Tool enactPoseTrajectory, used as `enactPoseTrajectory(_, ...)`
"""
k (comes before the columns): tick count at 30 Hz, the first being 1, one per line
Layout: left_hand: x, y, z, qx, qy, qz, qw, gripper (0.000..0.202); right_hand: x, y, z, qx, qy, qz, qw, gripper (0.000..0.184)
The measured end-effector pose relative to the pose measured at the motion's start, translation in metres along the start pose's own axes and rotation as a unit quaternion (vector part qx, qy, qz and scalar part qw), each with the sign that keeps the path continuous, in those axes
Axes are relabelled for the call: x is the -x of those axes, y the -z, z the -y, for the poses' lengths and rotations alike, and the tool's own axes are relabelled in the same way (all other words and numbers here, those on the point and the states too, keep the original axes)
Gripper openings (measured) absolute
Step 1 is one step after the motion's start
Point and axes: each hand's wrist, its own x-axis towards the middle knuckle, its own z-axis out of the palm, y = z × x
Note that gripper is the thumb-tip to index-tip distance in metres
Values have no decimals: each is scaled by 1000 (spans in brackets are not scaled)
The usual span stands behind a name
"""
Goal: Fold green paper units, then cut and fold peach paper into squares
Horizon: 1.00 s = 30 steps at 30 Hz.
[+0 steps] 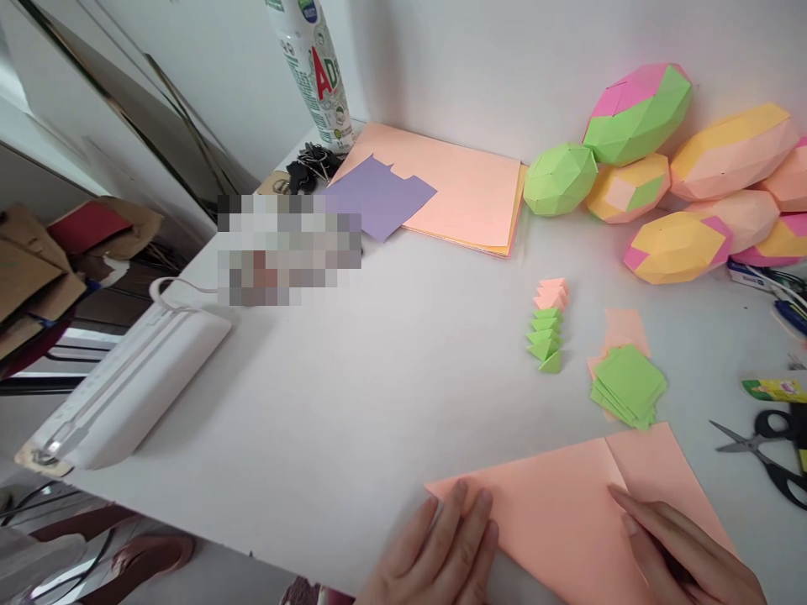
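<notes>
A large sheet of peach paper (555,496) lies at the front right of the table, folded so that one layer overlaps another. My left hand (441,546) rests flat on its left corner with the fingers stretched out. At the edge of the folded layer, my right hand (681,546) holds the paper with thumb and forefinger close together; its other fingers are curled and partly hidden. Just beyond the sheet sits a stack of green paper squares (630,385) over some peach squares (626,328). Small folded green and peach triangles (545,336) line up to their left.
Scissors (756,445) lie open at the right. Several faceted paper shapes (681,244) stand by the wall, beside stacked coloured sheets (466,185) and a purple piece (378,197). A spray can (319,76) is behind; a white laminator-like device (145,386) lies left.
</notes>
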Motion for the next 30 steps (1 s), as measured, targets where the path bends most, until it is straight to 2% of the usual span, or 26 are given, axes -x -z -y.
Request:
enactPoseTrajectory(21,-1,-8,-4,45,37,-55,997,41,1,0,-2,6,5,10,1000,23)
enactPoseTrajectory(30,2,-3,-5,11,38,-19,999,44,2,0,-2,18,12,3,1000,23)
